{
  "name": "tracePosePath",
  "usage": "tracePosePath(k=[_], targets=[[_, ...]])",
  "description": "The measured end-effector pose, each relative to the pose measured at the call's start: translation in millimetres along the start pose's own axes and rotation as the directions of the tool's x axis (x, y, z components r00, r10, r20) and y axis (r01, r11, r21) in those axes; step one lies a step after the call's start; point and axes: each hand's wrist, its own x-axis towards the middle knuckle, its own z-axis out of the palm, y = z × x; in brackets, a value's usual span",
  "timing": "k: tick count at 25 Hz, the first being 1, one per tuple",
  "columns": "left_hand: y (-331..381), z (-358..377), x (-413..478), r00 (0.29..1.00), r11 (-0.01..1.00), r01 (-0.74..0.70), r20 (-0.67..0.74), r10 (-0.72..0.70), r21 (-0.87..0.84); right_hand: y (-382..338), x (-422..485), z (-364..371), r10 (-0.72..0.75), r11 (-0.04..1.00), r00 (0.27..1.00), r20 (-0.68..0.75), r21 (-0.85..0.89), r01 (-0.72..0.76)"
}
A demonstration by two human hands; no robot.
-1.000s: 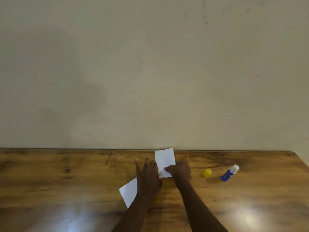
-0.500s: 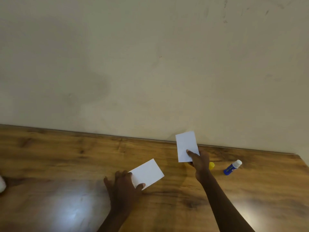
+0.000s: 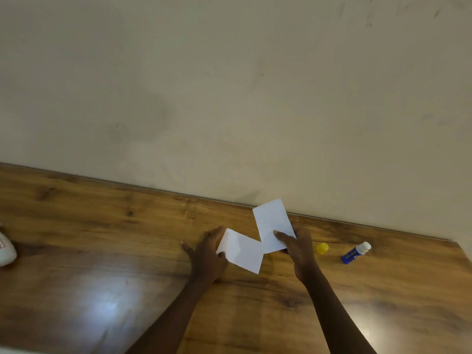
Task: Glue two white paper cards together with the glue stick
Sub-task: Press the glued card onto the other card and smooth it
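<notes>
Two white paper cards are held above the wooden table [image 3: 102, 251]. My left hand [image 3: 208, 254] pinches the left edge of one card [image 3: 242, 251], thumb on top and fingers behind it. My right hand [image 3: 297, 249] pinches the lower part of the other card [image 3: 274, 226], which stands more upright near the wall. The two cards nearly touch at one corner. To the right lies the blue glue stick [image 3: 355, 253] on its side, uncapped, with its white tip showing. Its yellow cap [image 3: 322, 248] sits between the stick and my right hand.
A white object [image 3: 6, 249] lies at the table's left edge, cut off by the frame. A plain beige wall [image 3: 229, 98] rises directly behind the table. The table's right corner is near the glue stick.
My left hand has lifted its card and carried it right, close to the card in my right hand. The camera view has shifted and tilted.
</notes>
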Motion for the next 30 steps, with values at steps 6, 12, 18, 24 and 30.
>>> tracePosePath(k=[6, 12, 18, 24, 30], targets=[[-1, 3, 1, 0.999, 0.98, 0.012, -0.031, -0.018, -0.2, 8, -8, 8, -0.005, 0.999, 0.994, 0.108, -0.051, 0.011], [-17, 1, -4, 0.998, 0.932, -0.055, 0.003, 0.06, -0.358, 6, -6, 10, 0.098, 0.979, 0.962, 0.255, -0.198, -0.047], [-21, -4, -8, 0.994, 0.894, -0.08, -0.107, 0.036, -0.441, 7, -11, 20, 0.149, 0.973, 0.94, 0.307, -0.218, -0.083], [-17, -4, -10, 0.987, 0.906, -0.064, -0.161, -0.005, -0.418, 8, -12, 36, 0.213, 0.959, 0.913, 0.346, -0.254, -0.128], [-17, -1, -8, 0.986, 0.907, -0.054, -0.167, -0.018, -0.418, 12, -6, 42, 0.247, 0.948, 0.904, 0.349, -0.28, -0.15]])
